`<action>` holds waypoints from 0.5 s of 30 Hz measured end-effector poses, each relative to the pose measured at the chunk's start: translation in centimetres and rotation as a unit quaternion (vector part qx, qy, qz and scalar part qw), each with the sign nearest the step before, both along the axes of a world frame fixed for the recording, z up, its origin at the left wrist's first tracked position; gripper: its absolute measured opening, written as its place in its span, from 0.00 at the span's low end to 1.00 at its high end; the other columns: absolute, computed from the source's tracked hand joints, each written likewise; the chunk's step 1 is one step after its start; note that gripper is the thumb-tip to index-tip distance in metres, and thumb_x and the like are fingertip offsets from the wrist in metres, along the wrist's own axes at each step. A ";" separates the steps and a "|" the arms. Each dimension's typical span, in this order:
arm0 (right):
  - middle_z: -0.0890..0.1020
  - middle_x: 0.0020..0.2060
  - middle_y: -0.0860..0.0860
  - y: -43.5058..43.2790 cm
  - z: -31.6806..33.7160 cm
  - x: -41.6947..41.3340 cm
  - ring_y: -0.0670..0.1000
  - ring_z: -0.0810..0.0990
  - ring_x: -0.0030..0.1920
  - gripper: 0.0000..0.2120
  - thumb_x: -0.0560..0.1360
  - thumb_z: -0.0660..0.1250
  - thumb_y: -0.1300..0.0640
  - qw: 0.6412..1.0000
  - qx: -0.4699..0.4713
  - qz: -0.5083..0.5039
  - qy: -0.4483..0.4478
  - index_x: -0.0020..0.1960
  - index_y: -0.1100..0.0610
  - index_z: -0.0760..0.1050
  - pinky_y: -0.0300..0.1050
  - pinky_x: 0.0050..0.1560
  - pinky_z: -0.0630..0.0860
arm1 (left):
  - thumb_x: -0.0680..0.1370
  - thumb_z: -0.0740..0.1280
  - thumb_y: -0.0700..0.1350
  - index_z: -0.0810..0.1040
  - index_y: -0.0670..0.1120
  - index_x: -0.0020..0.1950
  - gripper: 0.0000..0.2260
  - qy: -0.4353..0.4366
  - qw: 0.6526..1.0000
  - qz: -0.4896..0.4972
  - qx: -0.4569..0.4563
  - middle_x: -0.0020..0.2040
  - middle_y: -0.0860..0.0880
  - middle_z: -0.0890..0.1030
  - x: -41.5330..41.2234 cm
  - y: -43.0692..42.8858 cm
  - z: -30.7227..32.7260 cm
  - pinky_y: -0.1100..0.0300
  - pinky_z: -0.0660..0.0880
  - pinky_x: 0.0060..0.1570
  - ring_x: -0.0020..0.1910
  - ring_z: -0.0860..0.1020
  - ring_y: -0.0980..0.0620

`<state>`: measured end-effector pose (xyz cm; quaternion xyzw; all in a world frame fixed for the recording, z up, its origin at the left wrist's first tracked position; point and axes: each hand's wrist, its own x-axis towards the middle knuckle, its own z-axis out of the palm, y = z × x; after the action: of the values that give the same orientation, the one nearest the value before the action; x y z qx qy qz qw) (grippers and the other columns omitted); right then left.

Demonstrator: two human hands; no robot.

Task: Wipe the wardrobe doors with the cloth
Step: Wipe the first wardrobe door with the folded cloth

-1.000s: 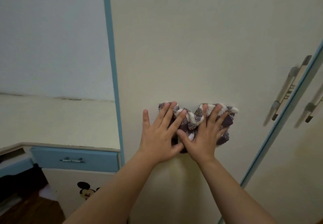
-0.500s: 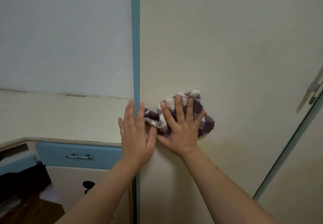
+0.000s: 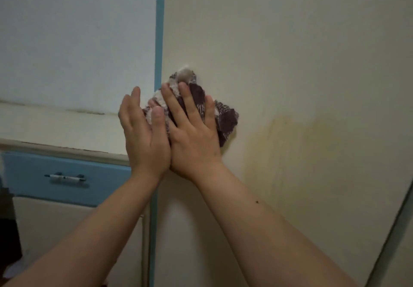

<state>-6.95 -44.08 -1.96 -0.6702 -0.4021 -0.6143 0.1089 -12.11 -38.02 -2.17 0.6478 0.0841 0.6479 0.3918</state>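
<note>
Cloth: we saw a bunched purple-and-white cloth (image 3: 225,119) pressed against the cream wardrobe door (image 3: 290,63), close to the door's left edge and about halfway up our view.
Right hand: the right hand (image 3: 194,139) lay flat on the cloth with fingers spread, pinning it to the door rather than curling around it.
Left hand: the left hand (image 3: 143,139) stood open with fingers straight, turned edge-on beside the right hand; its thumb rested on the cloth's left part, and its heel touched the right hand.
Door surface: we noted a matte cream panel with a yellowish stain (image 3: 290,143) just right of and below the cloth.
Door edge: a blue strip (image 3: 159,40) ran top to bottom along the left edge of the door, passing behind the left hand.
Right side: a dark seam (image 3: 393,226) slanted up the lower right corner, where the panel ended.
Wall: we saw a pale wall (image 3: 76,36) left of the strip, white above and cream below.
Cabinet: a low unit sat at lower left, with a blue drawer (image 3: 67,177) carrying a metal handle (image 3: 65,177) and a cream front beneath it.
</note>
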 end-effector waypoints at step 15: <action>0.59 0.75 0.51 -8.6 -1.7 3.5 0.57 0.51 0.75 0.32 0.72 0.48 0.37 0.989 0.120 -0.060 0.058 0.73 0.46 0.62 0.61 0.69 0.39 | 0.71 0.54 0.59 0.57 0.57 0.74 0.30 0.074 0.996 0.024 0.042 0.76 0.41 0.52 1.7 -3.6 -6.6 0.52 0.49 0.71 0.74 0.51 0.45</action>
<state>-3.49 -52.66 -3.64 -0.7093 -0.2777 -0.6239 0.1748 -10.37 -41.60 -8.74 0.7080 0.1009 0.6099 0.3414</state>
